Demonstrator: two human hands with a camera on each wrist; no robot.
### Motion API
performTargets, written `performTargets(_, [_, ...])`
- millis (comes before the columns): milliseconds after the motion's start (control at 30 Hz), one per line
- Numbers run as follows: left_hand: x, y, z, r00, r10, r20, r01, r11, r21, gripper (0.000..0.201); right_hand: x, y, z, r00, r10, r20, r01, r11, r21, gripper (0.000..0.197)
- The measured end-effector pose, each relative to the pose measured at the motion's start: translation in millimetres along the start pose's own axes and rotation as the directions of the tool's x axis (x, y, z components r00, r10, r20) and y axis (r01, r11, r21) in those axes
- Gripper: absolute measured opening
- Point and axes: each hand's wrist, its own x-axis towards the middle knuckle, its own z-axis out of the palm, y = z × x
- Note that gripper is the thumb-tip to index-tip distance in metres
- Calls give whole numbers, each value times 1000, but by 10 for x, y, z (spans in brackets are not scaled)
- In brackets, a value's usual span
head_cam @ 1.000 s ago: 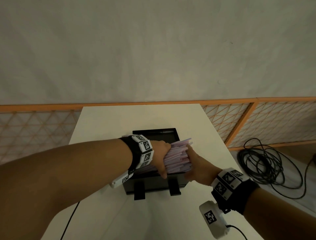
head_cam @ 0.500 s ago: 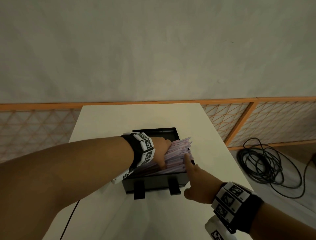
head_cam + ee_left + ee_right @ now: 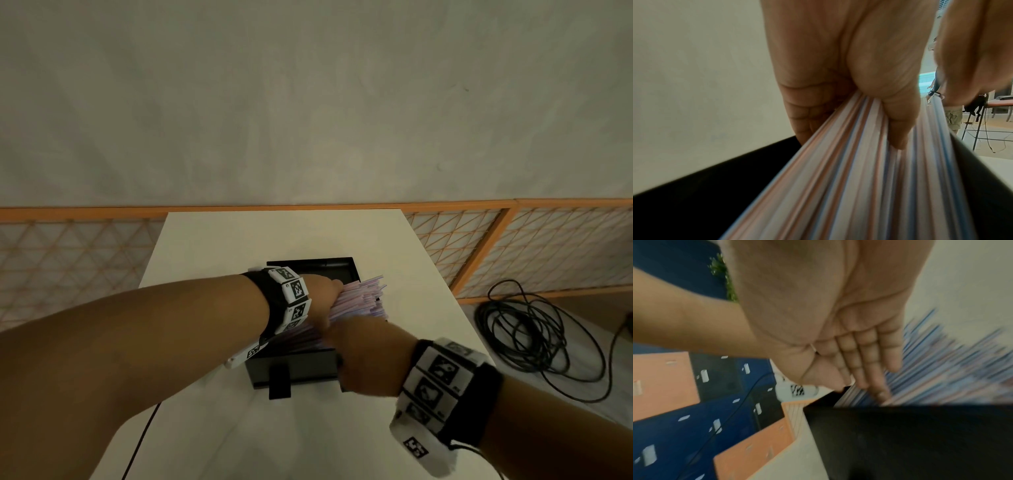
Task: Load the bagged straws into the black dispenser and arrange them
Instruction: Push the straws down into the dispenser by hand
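Note:
A black box-shaped dispenser (image 3: pixel 294 368) stands on the white table (image 3: pixel 281 236). A thick bundle of pale striped straws (image 3: pixel 356 298) lies slanted in it, with its far ends sticking out over the right rim. My left hand (image 3: pixel 320 301) grips the bundle from above, fingers and thumb curled round the straws (image 3: pixel 849 178). My right hand (image 3: pixel 359 346) has come in over the dispenser's near right corner. Its straight fingers (image 3: pixel 869 363) lie close together against the near side of the blurred straws (image 3: pixel 951 369), above the black wall (image 3: pixel 910 443).
An orange-framed lattice fence (image 3: pixel 513 246) runs behind the table below a grey wall. A coil of black cable (image 3: pixel 534 329) lies on the floor to the right. A thin black cord (image 3: pixel 144 431) hangs off the table's left front.
My right hand, which had drawn back with one finger pointing at the straws, has swung forward and left onto the bundle. The left hand keeps its grip in place.

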Motion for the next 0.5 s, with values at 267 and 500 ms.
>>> performTargets(267, [-4, 16, -28, 1000, -5, 31, 2, 998, 69, 67, 405, -128, 240, 942, 84, 325, -28, 984, -173, 16])
performTargets(500, [37, 38, -56, 999, 7, 40, -10, 996, 92, 65, 717, 26, 390, 878, 188, 441, -167, 982, -86, 37])
